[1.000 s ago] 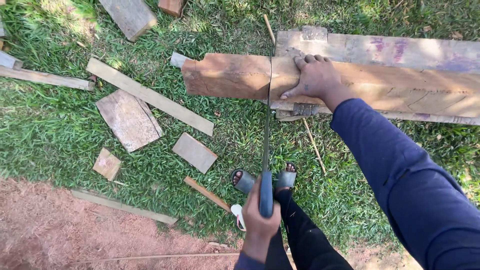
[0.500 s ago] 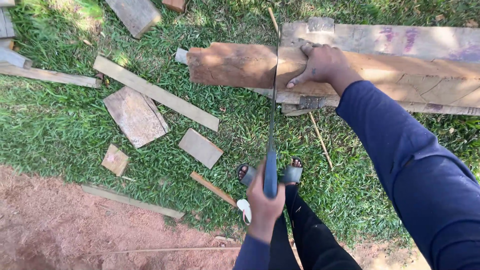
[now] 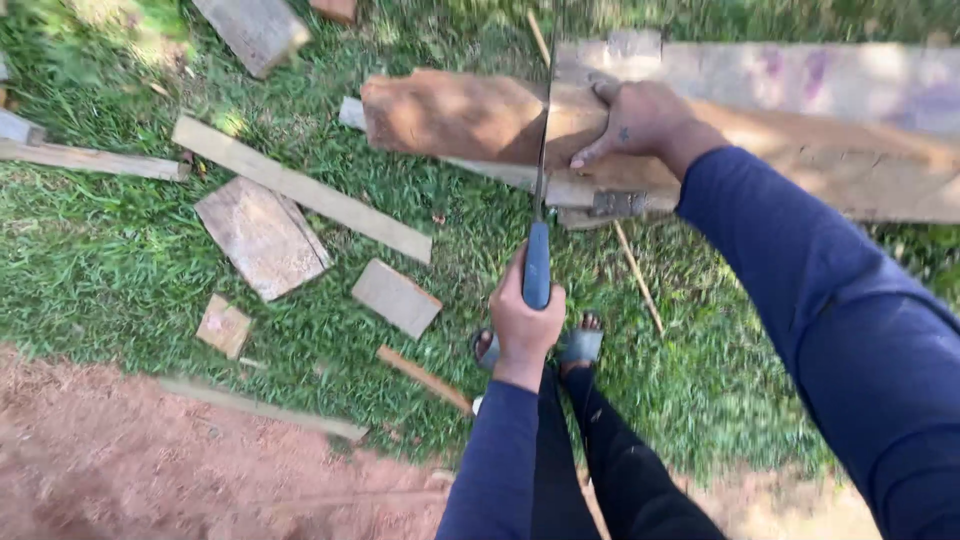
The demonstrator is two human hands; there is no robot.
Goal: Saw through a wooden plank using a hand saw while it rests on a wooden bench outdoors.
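The view shows no packages, labels, signs or screens.

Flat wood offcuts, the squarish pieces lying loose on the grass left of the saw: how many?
3. A large slab lies under the long diagonal strip, a mid-sized piece sits toward the saw handle, and a small one lies near the dirt. More may lie outside the frame.
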